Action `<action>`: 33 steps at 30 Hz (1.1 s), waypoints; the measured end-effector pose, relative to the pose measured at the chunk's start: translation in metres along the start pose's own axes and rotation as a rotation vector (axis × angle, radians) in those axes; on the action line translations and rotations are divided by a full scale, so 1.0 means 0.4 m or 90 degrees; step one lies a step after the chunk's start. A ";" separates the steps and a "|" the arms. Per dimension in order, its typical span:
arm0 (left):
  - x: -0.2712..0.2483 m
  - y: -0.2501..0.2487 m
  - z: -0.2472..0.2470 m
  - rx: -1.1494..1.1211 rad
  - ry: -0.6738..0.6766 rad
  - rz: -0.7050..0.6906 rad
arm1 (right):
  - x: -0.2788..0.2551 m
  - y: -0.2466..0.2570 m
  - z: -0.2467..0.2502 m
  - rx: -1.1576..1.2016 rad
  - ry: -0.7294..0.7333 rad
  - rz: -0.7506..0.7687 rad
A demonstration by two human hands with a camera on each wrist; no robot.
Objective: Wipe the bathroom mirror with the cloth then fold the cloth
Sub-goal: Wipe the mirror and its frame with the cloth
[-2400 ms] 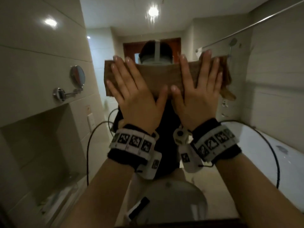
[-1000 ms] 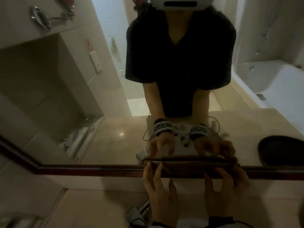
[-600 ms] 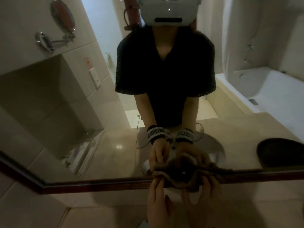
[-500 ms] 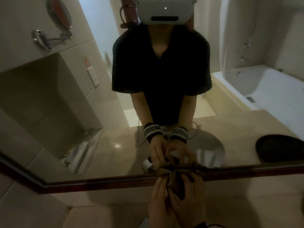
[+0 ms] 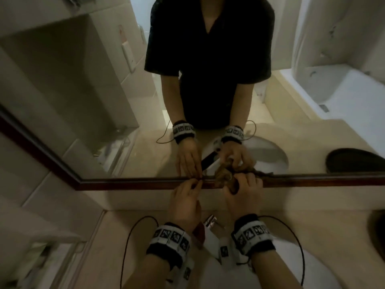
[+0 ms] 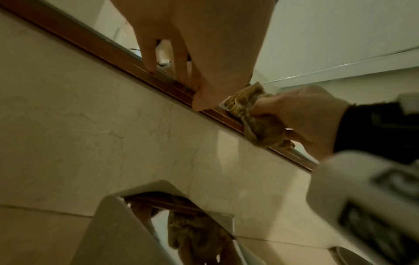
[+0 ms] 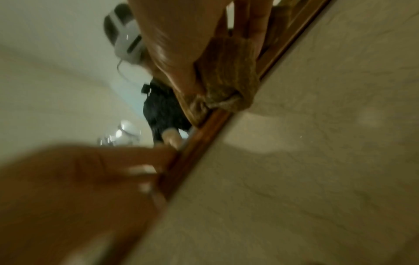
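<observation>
At the mirror's (image 5: 125,101) bottom frame edge (image 5: 312,181), right hand (image 5: 242,197) clutches the bunched cloth (image 5: 226,180) — soft, light, floppy; left hand (image 5: 184,203) relaxed, holding nothing — take corners to fold.

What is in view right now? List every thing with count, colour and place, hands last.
mirror: one, dark red-brown wooden frame, on the wall above the counter.
cloth: one, brown, bunched against the mirror's lower frame.
counter: one, beige stone, below the mirror.
sink: one, white, under the wrists.
tap: one, shiny metal, between the wrists.
dish: one, dark, at the counter's right edge.
wristbands: two, black and white with markers, on the wrists.
left hand: fingertips on the frame, holding nothing.
right hand: gripping the cloth.
</observation>
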State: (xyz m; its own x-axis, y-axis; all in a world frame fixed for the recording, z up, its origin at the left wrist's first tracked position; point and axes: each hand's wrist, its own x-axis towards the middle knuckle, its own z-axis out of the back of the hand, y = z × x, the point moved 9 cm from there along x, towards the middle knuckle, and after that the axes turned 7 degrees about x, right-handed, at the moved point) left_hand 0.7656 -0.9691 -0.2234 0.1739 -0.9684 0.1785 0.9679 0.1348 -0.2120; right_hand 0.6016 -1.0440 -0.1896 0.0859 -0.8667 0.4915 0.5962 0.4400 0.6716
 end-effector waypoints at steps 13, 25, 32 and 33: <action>0.004 -0.012 -0.013 -0.052 0.061 0.127 | 0.248 0.379 0.199 0.161 -0.289 0.138; 0.018 -0.063 0.014 0.223 0.254 -0.050 | 0.349 0.172 0.496 0.259 -0.544 0.011; 0.012 -0.047 0.015 0.240 0.367 -0.009 | 0.269 0.463 0.213 0.157 -0.238 0.282; 0.017 -0.047 0.026 0.236 0.348 -0.011 | 0.242 0.482 0.170 0.113 -0.163 0.367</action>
State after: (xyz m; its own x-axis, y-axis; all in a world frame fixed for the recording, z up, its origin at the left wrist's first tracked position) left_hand 0.7506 -0.9759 -0.2081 0.1350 -0.9249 -0.3555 0.9850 0.0864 0.1493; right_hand 0.6704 -1.0270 0.0250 0.1471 -0.4063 0.9018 0.3686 0.8686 0.3312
